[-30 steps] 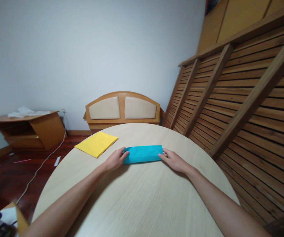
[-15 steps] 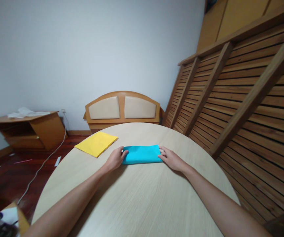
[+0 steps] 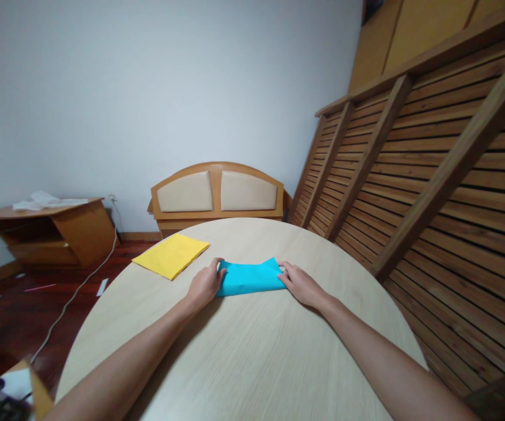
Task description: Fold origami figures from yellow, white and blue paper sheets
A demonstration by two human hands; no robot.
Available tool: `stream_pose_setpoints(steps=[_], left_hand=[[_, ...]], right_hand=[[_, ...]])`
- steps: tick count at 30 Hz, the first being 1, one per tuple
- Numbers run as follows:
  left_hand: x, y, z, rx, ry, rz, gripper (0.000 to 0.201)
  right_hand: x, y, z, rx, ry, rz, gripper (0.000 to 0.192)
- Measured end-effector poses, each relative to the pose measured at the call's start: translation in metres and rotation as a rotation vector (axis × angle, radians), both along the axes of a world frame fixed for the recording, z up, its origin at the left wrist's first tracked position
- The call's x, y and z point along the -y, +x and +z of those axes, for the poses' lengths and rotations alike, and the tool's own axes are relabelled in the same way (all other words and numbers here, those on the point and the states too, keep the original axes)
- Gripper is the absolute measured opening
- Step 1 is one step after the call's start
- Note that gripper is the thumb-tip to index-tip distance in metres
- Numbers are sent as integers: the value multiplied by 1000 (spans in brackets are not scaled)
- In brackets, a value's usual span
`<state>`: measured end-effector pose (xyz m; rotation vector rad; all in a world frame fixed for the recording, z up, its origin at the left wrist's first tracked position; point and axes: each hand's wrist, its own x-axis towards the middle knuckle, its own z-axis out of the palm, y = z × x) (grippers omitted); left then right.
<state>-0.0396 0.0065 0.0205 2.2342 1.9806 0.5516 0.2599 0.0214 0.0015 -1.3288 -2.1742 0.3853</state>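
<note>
Head view: the blue sheet (image 3: 248,279) sits over the middle of the round table (image 3: 252,356), near the wearer's reach, its near face plain blue. Its long axis runs almost from nine o'clock to three, the right end slightly farther off; the upper edge dips midway and the far right corner peaks toward one o'clock. At nine, the left hand (image 3: 203,285) has its thumb and fingers clamped on that end, thumb on the near face. At three, the right hand (image 3: 299,283) pinches the other end (some fingertips are hidden behind it). Toward ten o'clock lies the yellow sheet (image 3: 172,255), flat on the table, apart from both hands, one corner aimed roughly at six. Beyond the table, toward eleven, stands the headboard (image 3: 216,190); toward two leans a slatted wooden frame (image 3: 428,175). Out past ten, a low cabinet (image 3: 79,228) bears crumpled white material (image 3: 44,200).
</note>
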Motion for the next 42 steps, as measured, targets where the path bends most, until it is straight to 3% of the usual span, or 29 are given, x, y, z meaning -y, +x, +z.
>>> stream_pose_setpoints(steps=[5,8,10,13,19,22,28,34,42], left_hand=[[5,6,2,-28,69,33,46],[10,12,-1,-58,292,-83,53],[13,17,-5,-78,346,-212,56],[15,25,-14,-89,229,-361,58],[17,33,-22,-69,15,-355,61],[20,35,-21,-85,-12,-364,61],[21,36,-20,-110,-25,-504,57],[20,32,-20,-146,-106,-527,60],[23,29,-18,-220,-181,-421,62]], right_hand=[[1,-3,1,67,14,-17,41],[2,-3,1,103,23,-15,43],[2,-3,0,128,33,-14,45],[2,-3,1,166,35,-39,47],[14,-23,14,234,194,-117,49],[28,-45,18,209,204,-25,48],[44,-73,7,217,-19,221,63],[29,-60,-1,290,-152,200,71],[14,-31,-2,393,-200,-28,74]])
